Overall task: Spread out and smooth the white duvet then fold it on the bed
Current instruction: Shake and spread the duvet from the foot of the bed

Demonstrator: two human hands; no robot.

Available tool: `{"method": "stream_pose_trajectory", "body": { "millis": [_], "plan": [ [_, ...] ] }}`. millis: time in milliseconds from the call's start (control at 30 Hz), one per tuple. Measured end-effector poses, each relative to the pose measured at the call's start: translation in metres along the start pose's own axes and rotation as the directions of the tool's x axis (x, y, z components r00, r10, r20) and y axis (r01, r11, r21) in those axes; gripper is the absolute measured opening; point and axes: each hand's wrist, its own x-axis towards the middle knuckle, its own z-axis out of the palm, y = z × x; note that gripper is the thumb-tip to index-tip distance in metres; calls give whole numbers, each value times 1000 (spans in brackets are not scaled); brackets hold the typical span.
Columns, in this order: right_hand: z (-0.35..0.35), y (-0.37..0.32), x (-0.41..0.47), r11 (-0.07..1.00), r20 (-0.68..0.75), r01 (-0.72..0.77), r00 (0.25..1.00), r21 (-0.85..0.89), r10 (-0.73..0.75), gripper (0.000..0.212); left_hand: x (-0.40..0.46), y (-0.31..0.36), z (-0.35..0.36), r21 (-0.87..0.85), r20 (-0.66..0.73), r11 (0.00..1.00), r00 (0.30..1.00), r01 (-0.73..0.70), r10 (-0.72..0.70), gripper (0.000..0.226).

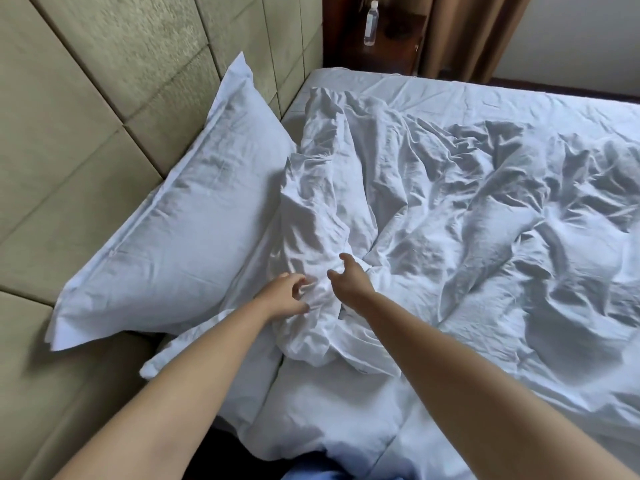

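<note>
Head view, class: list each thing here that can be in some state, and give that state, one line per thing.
duvet: crumpled, bunched in ridges, not yet spread or folded
pillow: leaning against the padded headboard
left hand: fingers curled into a fold of duvet, grip uncertain
right hand: open, fingers spread, at the same bunch
water bottle: upright on the bedside table, capped
curtain: hanging, gathered

Item count: duvet [450, 209] x1, crumpled, frame centre; pillows x2, large pillow [180, 216] left, second pillow [214, 368] below; bottle [371, 24] x1, top; hands x2: left hand [282, 295], right hand [349, 277].
</note>
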Motion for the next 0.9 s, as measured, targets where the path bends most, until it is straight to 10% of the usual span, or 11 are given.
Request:
{"method": "stream_pose_trajectory", "body": {
  "millis": [133,367,467,567,667,900],
  "plan": [
    [11,10,2,1000,47,-23,999,-3,23,51,8,-1,22,268,5,963,1000,24,-26,97],
    [6,28,5,995,-23,-50,999,-82,48,55,5,9,17,287,60,957,998,-36,19,63],
    [-1,17,12,997,-79,-60,995,53,64,76,-13,10,1,228,-15,970,996,-80,86,19],
    [1,2,11,977,25,-90,996,192,86,89,-35,11,-10,228,-19,968,994,-104,111,21],
    [7,-12,2,998,58,-50,997,30,48,29,-53,13,-13,224,13,971,997,-78,77,36],
    [-11,-42,-41,963,-363,244,892,-116,-270,22,-85,-5,-9,332,180,941,984,-69,9,39]
  ]
}}
